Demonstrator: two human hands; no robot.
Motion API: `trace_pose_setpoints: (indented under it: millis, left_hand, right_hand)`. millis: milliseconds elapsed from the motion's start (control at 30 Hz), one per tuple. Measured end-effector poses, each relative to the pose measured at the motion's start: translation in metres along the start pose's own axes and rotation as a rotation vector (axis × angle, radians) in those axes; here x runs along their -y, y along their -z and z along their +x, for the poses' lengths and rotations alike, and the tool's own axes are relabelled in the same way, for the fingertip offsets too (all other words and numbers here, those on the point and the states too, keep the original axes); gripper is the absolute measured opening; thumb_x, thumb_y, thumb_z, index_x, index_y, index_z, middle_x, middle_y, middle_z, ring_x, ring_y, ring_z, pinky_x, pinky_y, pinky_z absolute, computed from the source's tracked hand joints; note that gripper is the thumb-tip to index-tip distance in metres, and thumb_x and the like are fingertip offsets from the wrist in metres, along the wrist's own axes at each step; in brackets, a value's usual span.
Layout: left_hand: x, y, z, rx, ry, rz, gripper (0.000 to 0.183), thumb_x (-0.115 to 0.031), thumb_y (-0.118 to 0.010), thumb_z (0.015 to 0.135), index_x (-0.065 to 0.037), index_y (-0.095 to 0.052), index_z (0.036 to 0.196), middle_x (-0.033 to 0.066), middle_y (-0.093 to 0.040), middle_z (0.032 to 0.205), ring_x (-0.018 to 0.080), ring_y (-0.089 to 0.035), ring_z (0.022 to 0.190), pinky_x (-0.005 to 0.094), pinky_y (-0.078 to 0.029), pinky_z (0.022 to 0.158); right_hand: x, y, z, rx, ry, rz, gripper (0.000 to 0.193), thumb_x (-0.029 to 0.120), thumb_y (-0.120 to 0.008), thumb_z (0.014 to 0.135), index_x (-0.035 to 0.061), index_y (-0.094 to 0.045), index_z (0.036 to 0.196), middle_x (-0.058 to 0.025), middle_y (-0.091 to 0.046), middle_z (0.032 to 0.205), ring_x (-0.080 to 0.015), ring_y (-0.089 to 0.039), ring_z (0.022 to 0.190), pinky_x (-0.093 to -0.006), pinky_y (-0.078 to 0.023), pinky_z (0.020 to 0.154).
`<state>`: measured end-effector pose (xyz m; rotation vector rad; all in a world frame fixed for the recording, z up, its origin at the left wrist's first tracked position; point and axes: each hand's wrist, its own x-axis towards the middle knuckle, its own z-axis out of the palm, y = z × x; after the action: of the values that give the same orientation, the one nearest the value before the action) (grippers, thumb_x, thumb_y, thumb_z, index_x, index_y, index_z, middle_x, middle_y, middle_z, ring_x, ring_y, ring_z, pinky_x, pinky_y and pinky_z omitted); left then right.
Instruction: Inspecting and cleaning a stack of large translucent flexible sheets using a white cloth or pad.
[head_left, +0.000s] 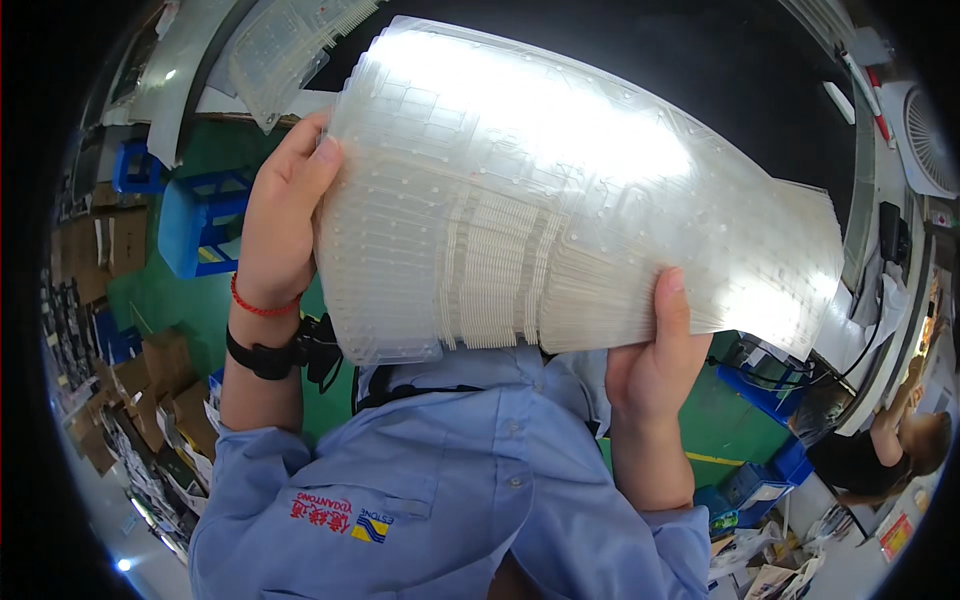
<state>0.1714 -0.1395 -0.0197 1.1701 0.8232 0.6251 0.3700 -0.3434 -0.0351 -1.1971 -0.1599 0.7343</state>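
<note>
A fanned stack of clear plastic circuit sheets [480,180] spans the space between my hands, with fine traces, small dots and thin comb-like tails along the near side. My left hand [290,195] grips the stack's left edge, thumb on top and fingers behind. Toward the right, my right hand [665,355] holds the near edge, its thumb pressed on the upper face and its other fingers mostly hidden underneath. The sheets bend and glare brightly across the top. They are raised in front of my body, over the near side of a black work surface [740,80].
More clear sheets [285,60] lie at the far left. A blue stool [200,225] stands on the green floor, near cardboard boxes [165,365]. Pens [868,90] and a white fan [920,135] are at the far right. Another person [885,450] sits at the lower right.
</note>
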Motion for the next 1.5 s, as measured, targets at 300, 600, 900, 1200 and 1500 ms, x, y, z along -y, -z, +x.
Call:
trace_pose_setpoints:
  millis: [300, 600, 900, 1200, 1500]
  left_hand:
    - [0.005, -0.003, 0.005, 0.027, -0.047, -0.008, 0.037, -0.014, -0.050, 0.103, 0.002, -0.046, 0.137, 0.0103, -0.063, 0.122, 0.0128, -0.062, 0.108, 0.0265, -0.049, 0.093]
    - [0.001, -0.008, 0.004, -0.013, -0.064, 0.067, 0.039, -0.021, -0.050, 0.104, 0.003, -0.047, 0.136, 0.0093, -0.064, 0.120, 0.0118, -0.062, 0.106, 0.0258, -0.050, 0.092]
    - [-0.006, -0.007, 0.014, 0.028, -0.046, 0.108, 0.040, -0.027, -0.051, 0.104, 0.002, -0.051, 0.133, 0.0063, -0.067, 0.112, 0.0098, -0.065, 0.097, 0.0238, -0.052, 0.085]
    - [-0.008, -0.012, 0.014, 0.012, -0.077, 0.069, 0.039, -0.024, -0.055, 0.103, 0.000, -0.051, 0.134, 0.0072, -0.070, 0.107, 0.0086, -0.066, 0.091, 0.0219, -0.052, 0.081]
    - [-0.032, -0.008, 0.029, 0.052, -0.103, 0.263, 0.043, -0.022, -0.058, 0.101, 0.001, -0.049, 0.137, 0.0088, -0.072, 0.103, 0.0083, -0.067, 0.087, 0.0215, -0.052, 0.076]
  right_hand:
    - [0.001, 0.001, 0.001, -0.013, -0.026, 0.087, 0.061, 0.009, -0.062, 0.095, -0.0007, -0.030, 0.146, -0.0163, -0.045, 0.140, -0.0247, -0.047, 0.127, -0.0386, -0.037, 0.109]
    - [0.000, 0.000, 0.000, 0.001, 0.007, 0.039, 0.050, 0.014, -0.052, 0.102, -0.0039, -0.033, 0.144, -0.0189, -0.049, 0.140, -0.0261, -0.051, 0.128, -0.0402, -0.041, 0.108]
    - [0.004, -0.008, 0.001, 0.001, 0.005, 0.095, 0.050, 0.016, -0.052, 0.103, -0.0036, -0.033, 0.144, -0.0195, -0.050, 0.139, -0.0271, -0.054, 0.124, -0.0405, -0.046, 0.104]
    - [0.006, -0.001, 0.003, 0.000, 0.099, 0.033, 0.049, 0.015, -0.052, 0.102, -0.0039, -0.034, 0.144, -0.0198, -0.050, 0.138, -0.0277, -0.054, 0.124, -0.0411, -0.046, 0.105]
    - [0.068, 0.074, 0.030, 0.057, 0.399, 0.083, 0.043, 0.026, -0.043, 0.106, -0.0057, -0.048, 0.134, -0.0174, -0.058, 0.134, -0.0254, -0.058, 0.122, -0.0421, -0.045, 0.106]
